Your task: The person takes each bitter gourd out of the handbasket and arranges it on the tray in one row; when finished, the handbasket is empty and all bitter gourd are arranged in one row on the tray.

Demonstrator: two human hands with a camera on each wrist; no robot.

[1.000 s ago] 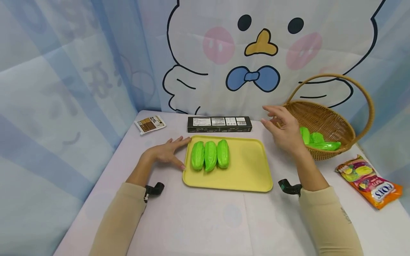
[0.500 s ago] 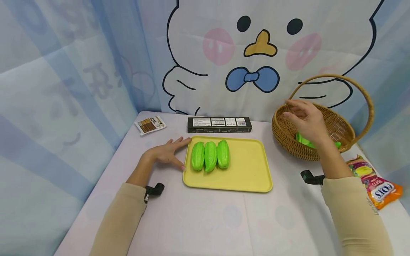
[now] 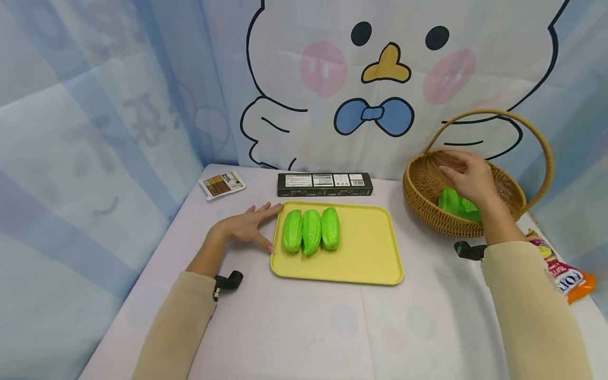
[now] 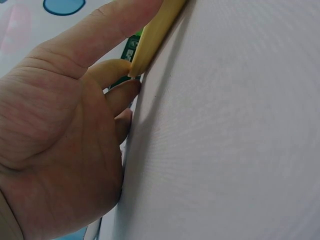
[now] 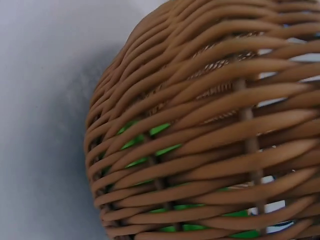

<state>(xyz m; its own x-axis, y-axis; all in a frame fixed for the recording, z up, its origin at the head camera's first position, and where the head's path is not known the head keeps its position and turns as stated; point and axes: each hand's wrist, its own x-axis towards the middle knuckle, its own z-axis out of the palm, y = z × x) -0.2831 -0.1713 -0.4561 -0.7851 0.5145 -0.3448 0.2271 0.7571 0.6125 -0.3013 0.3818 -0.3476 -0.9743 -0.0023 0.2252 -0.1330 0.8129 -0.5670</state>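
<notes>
Yellow rectangular tray (image 3: 366,243), centre: three ridged, elongated green vegetables (image 3: 311,232) in a row, left side; seemingly done. Brown woven basket (image 3: 420,210), far right: more green pieces (image 3: 448,201), seemingly left. Left hand (image 3: 244,226): fingers spread, touching tray. Right hand (image 3: 471,178): at basket, thumb and fingers apart.

Flat on the table (image 3: 309,332): yellow rectangular tray (image 3: 368,248) with rounded corners. Carries three glossy bright-green ridged vegetables (image 3: 311,232), parallel and side by side on its left half. Beyond its right edge: brown oval wicker basket (image 3: 419,206), arched handle (image 3: 549,158) up. Contains more bright-green pieces (image 3: 448,201), partly hidden.
</notes>
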